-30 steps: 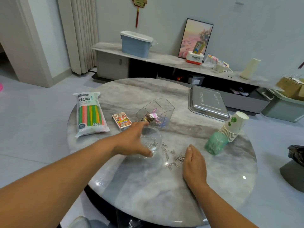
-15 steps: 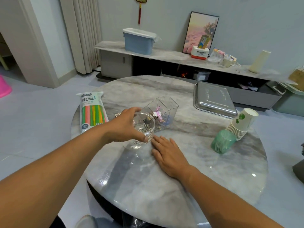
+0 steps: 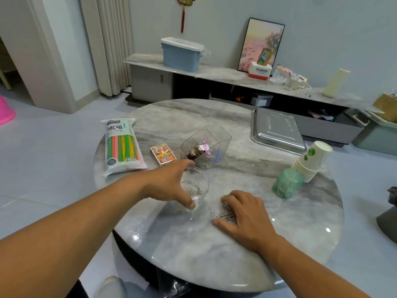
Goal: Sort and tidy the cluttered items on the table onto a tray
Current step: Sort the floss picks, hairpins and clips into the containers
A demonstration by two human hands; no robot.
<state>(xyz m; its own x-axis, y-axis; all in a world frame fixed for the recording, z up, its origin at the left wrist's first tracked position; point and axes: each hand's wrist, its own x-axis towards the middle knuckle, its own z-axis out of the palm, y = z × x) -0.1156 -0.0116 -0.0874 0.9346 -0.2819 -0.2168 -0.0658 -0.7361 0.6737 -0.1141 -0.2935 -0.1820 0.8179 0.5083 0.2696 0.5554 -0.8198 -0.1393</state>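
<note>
My left hand (image 3: 169, 186) grips a small clear glass bowl (image 3: 196, 188) on the round marble table (image 3: 236, 250); several paper clips lie inside the bowl. Just right of it, my right hand (image 3: 245, 214) rests over a loose pile of paper clips (image 3: 225, 215), fingers curled around them on the tabletop. The steel tray (image 3: 277, 129) sits at the table's far right, bare.
A clear ribbed organizer (image 3: 207, 147) with small items stands behind the bowl. A card box (image 3: 163, 154) and a pack of coloured straws (image 3: 122, 147) lie to the left. A green cup (image 3: 286, 183) and stacked paper cups (image 3: 311, 162) lie at the right.
The bowl went from tilted up back down onto the table. My right hand slid from beside the bowl to the right and curled over the gathered paper clips.
</note>
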